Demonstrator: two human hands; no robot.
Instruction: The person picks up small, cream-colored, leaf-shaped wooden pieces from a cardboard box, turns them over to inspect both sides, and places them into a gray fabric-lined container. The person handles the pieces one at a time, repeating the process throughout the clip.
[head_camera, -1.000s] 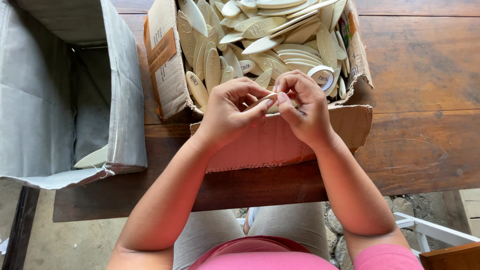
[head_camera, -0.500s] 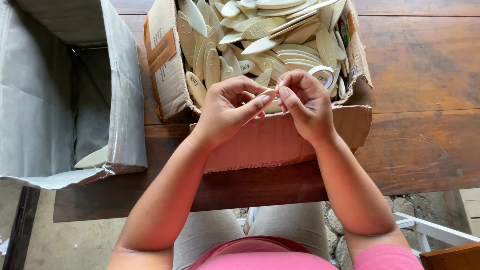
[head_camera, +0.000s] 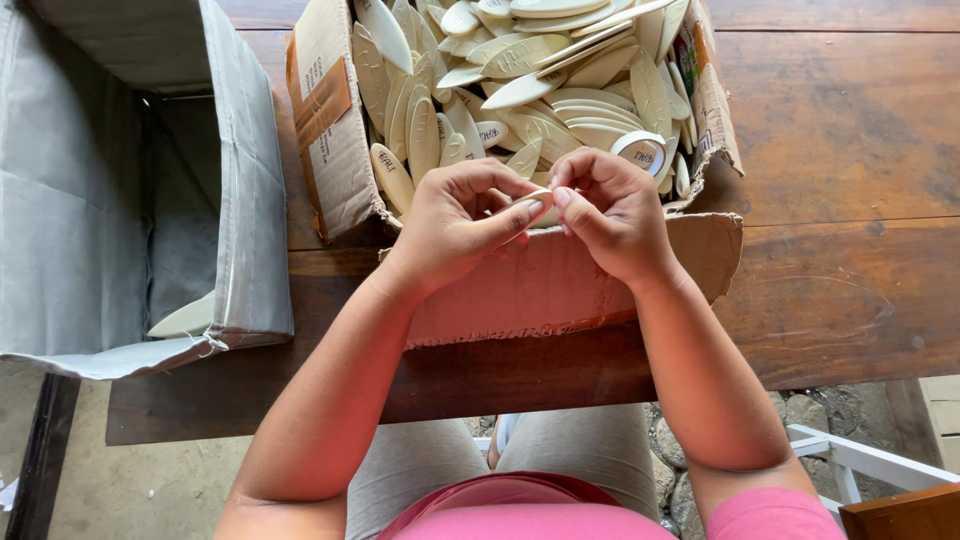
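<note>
A small pale oval piece is pinched between both hands, right over the near wall of the cardboard box. Most of it is hidden by fingers, so only a sliver of its cream surface can be made out. The left hand is closed around it from one side, thumb pressed along the top, and the right hand is curled shut on it from the other side, fingertips meeting the left thumb.

Behind the hands, the box is packed with a heap of the same cream leaf-shaped pieces, stacked loose and pointing every which way. A roll of white tape is tucked among them near the right wall of the box, just beyond the right hand.

The box is set on a dark wooden table, its near flap hanging over the table's near edge. A second, grey-lined box is parked at the table's left edge, with one pale piece seen low inside it by its near corner.
</note>
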